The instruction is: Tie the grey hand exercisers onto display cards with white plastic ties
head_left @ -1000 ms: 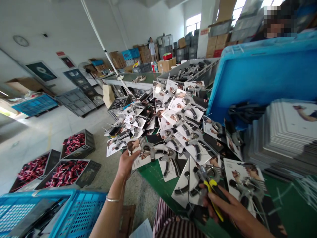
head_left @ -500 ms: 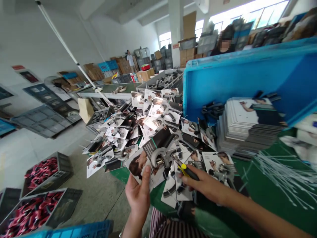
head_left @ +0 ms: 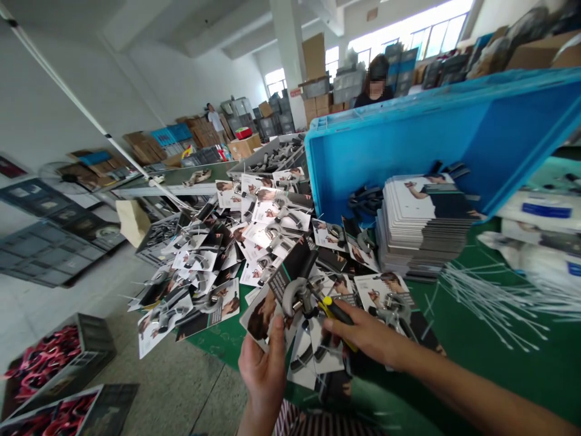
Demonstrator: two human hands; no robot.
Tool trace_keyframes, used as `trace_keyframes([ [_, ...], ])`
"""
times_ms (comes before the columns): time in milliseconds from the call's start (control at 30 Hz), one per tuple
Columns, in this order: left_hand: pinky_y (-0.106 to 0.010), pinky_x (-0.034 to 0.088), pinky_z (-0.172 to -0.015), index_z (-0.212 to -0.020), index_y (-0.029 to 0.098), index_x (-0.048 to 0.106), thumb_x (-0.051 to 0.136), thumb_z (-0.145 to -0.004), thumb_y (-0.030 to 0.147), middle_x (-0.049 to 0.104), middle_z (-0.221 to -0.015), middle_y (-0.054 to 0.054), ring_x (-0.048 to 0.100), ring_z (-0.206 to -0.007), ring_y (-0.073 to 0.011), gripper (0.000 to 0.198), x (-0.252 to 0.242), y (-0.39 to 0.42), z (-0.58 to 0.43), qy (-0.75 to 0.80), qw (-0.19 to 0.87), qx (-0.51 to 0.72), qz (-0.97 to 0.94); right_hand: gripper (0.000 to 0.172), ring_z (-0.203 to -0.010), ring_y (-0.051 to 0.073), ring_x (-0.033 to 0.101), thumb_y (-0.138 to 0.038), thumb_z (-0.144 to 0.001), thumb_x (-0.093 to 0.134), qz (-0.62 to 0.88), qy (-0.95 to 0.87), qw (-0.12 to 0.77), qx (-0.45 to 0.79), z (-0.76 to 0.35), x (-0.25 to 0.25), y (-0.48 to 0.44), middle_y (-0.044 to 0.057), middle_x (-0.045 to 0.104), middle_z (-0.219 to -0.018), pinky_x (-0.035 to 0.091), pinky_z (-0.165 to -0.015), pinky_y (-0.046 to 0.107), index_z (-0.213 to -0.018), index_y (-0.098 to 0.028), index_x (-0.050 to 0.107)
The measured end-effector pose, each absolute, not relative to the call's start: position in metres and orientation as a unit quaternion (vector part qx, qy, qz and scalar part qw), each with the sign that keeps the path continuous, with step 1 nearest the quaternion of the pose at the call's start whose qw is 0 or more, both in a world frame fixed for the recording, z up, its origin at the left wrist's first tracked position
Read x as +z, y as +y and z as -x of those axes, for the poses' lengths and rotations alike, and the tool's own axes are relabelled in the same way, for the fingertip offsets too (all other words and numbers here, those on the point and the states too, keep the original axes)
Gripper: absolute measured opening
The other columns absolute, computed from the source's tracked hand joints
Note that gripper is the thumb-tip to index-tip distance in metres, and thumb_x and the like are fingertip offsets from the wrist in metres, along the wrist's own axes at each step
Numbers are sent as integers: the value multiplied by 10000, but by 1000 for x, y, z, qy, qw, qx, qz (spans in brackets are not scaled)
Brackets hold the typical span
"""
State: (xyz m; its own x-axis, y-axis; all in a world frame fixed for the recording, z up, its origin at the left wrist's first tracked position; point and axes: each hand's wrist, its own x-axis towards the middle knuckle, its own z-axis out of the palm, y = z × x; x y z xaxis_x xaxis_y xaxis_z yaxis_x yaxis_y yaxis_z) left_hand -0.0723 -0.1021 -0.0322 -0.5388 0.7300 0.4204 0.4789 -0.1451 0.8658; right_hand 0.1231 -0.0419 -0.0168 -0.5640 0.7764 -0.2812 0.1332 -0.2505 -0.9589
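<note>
My left hand (head_left: 263,366) pinches the lower left corner of a printed card (head_left: 261,318), thumb on top. Fastened to that card is a grey and black hand grip strengthener (head_left: 290,295) with a metal spring. My right hand (head_left: 363,333) is wrapped round cutting pliers (head_left: 338,310) with yellow and black handles. Their jaws are at the strengthener's right side, partly hidden, so I cannot tell whether they touch it. Beneath both hands lie more carded strengtheners (head_left: 303,357) on the green table (head_left: 458,369).
A large heap of carded strengtheners (head_left: 200,260) spreads left. A blue crate (head_left: 436,133) lies on its side behind a stack of cards (head_left: 403,236). Loose white cable ties (head_left: 494,303) lie right. Crates of pink parts (head_left: 49,357) stand on the floor. A person (head_left: 374,85) is beyond the crate.
The pliers have come nearer to the strengthener on the held card. My view has turned right, so the surroundings appear shifted left. Both hands keep their hold.
</note>
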Motion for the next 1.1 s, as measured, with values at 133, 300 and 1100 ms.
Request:
trace_keyframes([
  [133, -352, 378, -1154, -1254, 272, 661, 662, -898, 296, 661, -1338, -26, 549, -1318, -237, 357, -33, -99, 69, 632, 131, 623, -442, 398, -436, 64, 427, -587, -883, 600, 407, -555, 248, 681, -119, -22, -44, -52, 548, -652, 327, -365, 178, -933, -197, 539],
  [300, -380, 470, -1084, -1271, 258, 632, 682, -886, 312, 648, -1354, -51, 584, -1280, -261, 392, -30, -94, 64, 586, 243, 691, -346, 428, -377, 39, 351, -586, -834, 669, 372, -479, 268, 749, -120, -29, -47, -79, 509, -578, 274, -330, 159, -925, -184, 556],
  [1100, -399, 552, -975, -1104, 195, 723, 808, -759, 313, 751, -1147, -75, 675, -1137, -304, 374, -23, -93, 60, 554, 318, 730, -242, 565, -1307, 340, 512, -384, -987, 442, 553, -801, 165, 156, -197, -58, -50, 195, 581, -1376, 382, -1125, 538, -1471, -93, 427],
])
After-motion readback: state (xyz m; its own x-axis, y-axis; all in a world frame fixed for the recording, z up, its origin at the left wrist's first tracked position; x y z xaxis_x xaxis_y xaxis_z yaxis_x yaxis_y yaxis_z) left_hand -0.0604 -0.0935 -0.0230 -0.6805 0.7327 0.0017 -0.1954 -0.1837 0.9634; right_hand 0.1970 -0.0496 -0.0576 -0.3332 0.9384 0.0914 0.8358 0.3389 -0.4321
